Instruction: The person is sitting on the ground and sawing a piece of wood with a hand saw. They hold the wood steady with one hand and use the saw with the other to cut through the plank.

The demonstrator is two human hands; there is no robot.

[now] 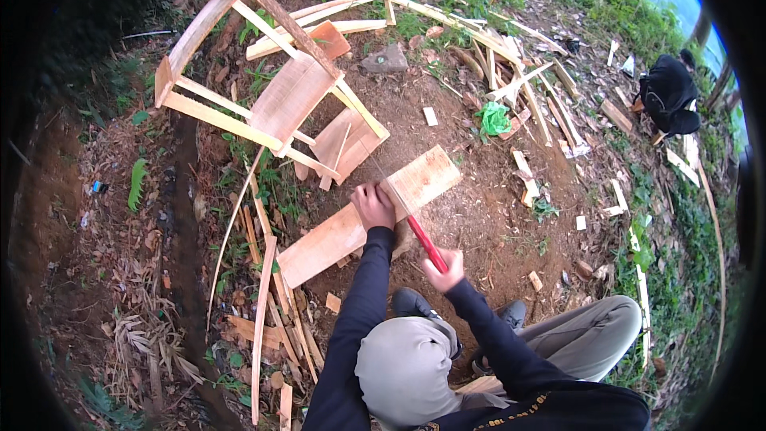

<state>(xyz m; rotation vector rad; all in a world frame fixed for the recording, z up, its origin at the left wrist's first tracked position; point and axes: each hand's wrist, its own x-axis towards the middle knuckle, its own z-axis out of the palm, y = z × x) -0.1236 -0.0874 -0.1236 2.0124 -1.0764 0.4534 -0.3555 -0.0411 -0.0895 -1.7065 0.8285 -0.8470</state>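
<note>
A pale wooden plank (323, 246) lies slantwise in front of me, propped on what looks like a wood block, mostly hidden under it. My left hand (373, 206) presses on the plank near its middle, fingers bent over the far edge. Just right of it, a saw (425, 241) with a red frame or handle crosses the plank. Its thin blade shows edge-on, resting at or in the wood; how deep, I cannot tell. My right hand (444, 271) is closed around the near end of the saw. Sawdust is scattered on the soil beside the plank.
Beyond the plank at left stands a tilted wooden chair frame (295, 96). Long sticks (511, 56) are piled at the back, with offcuts around. A green plastic bag (495, 118) lies at the right. Another person (670, 96) crouches far right. Long strips (262, 327) lie near left.
</note>
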